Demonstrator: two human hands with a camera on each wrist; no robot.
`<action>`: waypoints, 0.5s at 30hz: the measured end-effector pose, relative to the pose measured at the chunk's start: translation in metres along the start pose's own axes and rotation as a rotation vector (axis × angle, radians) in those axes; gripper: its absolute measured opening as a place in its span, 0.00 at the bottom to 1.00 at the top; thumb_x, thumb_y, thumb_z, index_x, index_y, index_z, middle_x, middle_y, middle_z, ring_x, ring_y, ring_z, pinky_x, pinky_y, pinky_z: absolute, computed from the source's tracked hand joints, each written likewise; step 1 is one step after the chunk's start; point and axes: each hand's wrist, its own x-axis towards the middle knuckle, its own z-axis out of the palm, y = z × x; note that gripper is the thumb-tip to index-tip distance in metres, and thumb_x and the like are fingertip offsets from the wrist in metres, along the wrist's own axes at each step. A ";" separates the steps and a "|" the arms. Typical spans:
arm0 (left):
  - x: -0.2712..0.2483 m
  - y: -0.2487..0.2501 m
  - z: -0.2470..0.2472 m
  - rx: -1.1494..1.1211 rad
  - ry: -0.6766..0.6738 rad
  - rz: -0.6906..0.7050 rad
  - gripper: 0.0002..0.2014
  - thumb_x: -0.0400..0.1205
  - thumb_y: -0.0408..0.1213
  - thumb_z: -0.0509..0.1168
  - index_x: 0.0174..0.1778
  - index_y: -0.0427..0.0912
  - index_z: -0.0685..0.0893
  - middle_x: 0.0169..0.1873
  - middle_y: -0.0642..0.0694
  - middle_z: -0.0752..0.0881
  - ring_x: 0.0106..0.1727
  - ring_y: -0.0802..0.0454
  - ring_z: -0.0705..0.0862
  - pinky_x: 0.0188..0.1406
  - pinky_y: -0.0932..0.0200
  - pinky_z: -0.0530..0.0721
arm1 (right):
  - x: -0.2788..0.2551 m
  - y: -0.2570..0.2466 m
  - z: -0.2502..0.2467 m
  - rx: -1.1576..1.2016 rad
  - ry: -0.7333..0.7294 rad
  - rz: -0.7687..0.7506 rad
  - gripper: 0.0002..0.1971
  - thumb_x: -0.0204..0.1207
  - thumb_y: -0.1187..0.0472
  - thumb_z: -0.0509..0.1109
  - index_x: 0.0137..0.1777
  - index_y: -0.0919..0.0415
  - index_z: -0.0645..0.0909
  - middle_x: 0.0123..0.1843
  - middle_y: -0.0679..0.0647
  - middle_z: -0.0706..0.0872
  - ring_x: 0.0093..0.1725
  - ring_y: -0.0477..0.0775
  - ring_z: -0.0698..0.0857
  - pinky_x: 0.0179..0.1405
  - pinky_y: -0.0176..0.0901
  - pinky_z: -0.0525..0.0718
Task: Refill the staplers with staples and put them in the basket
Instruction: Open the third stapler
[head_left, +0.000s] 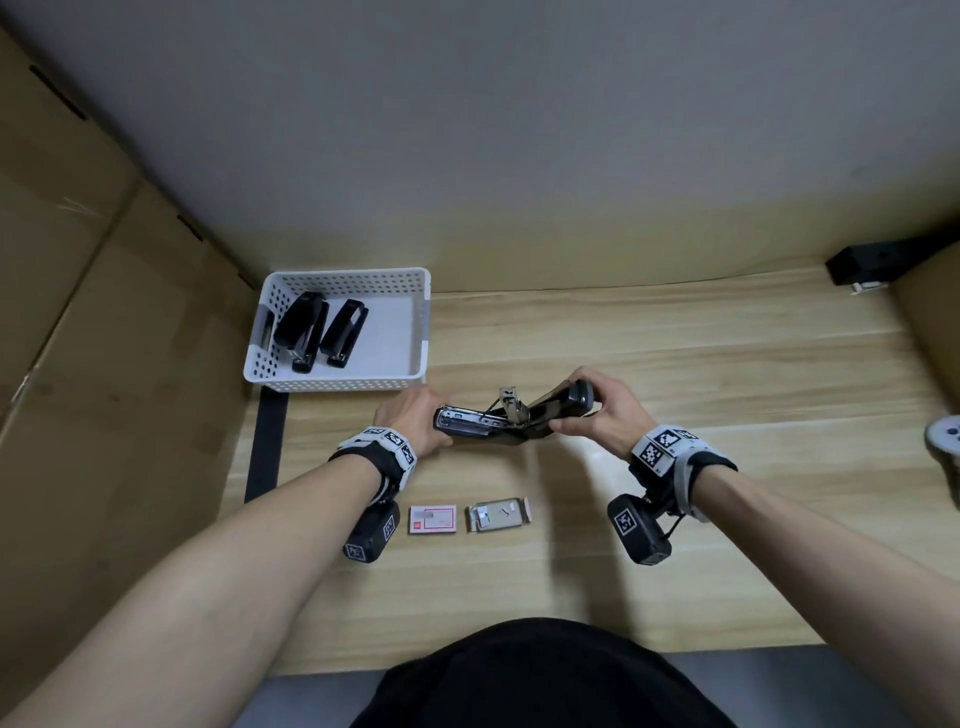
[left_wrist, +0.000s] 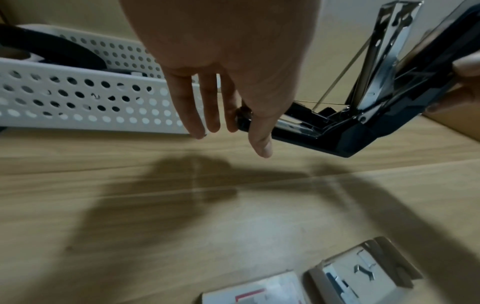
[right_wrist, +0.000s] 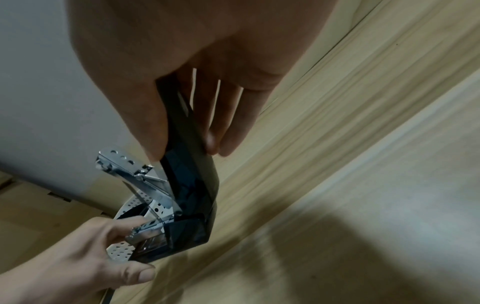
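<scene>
1. Head view: the person holds an open black stapler (head_left: 511, 415) just above the wooden table (head_left: 675, 353), right of the white perforated basket (head_left: 421, 322). The left hand (head_left: 410, 423) grasps the base end; the right hand (head_left: 597, 410) is wrapped round the raised top cover. The metal pusher arm (head_left: 511, 402) stands up at the hinge. Two closed black staplers (head_left: 322, 330) already lie in the basket. Nearer the body sit a closed red-and-white staple box (head_left: 432, 520) and an opened staple tray (head_left: 498, 515); the box's print is too small to read

2. Left wrist view: the left hand's fingers (left_wrist: 200, 107) hang fairly straight, thumb and fingertips pinching the front end of the stapler's base, whose magazine channel (left_wrist: 293, 124) lies exposed. I cannot tell whether staples sit in it. The basket's wall is just behind the fingers

3. Right wrist view: the right hand's fingers (right_wrist: 223, 123) and thumb clamp the cover from both sides, and the stapler hangs free of the table. No brand mark is legible

4. Judgement: this is the loading step for the third stapler. The next move calls for a strip of staples from the tray if the channel is bare, then swinging the cover shut until it latches and setting the stapler in the basket
</scene>
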 end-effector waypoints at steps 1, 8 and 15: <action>0.002 0.000 0.002 0.000 -0.011 -0.005 0.18 0.72 0.53 0.78 0.55 0.54 0.85 0.55 0.49 0.84 0.58 0.47 0.83 0.49 0.52 0.85 | 0.002 0.003 -0.001 0.008 -0.001 0.006 0.17 0.56 0.58 0.84 0.43 0.54 0.81 0.38 0.55 0.84 0.39 0.50 0.79 0.45 0.49 0.78; 0.014 -0.002 0.011 -0.063 -0.069 -0.119 0.29 0.72 0.54 0.77 0.71 0.60 0.79 0.56 0.52 0.88 0.56 0.49 0.85 0.51 0.55 0.83 | 0.028 0.018 -0.009 0.087 -0.044 0.085 0.17 0.58 0.66 0.85 0.45 0.58 0.84 0.39 0.51 0.86 0.39 0.48 0.81 0.44 0.43 0.79; 0.024 -0.012 0.027 -0.173 -0.156 -0.228 0.30 0.69 0.54 0.79 0.68 0.61 0.82 0.58 0.55 0.87 0.60 0.49 0.84 0.53 0.56 0.82 | 0.054 0.036 -0.011 0.161 -0.118 0.205 0.17 0.61 0.72 0.82 0.49 0.63 0.84 0.44 0.56 0.90 0.47 0.54 0.88 0.50 0.43 0.84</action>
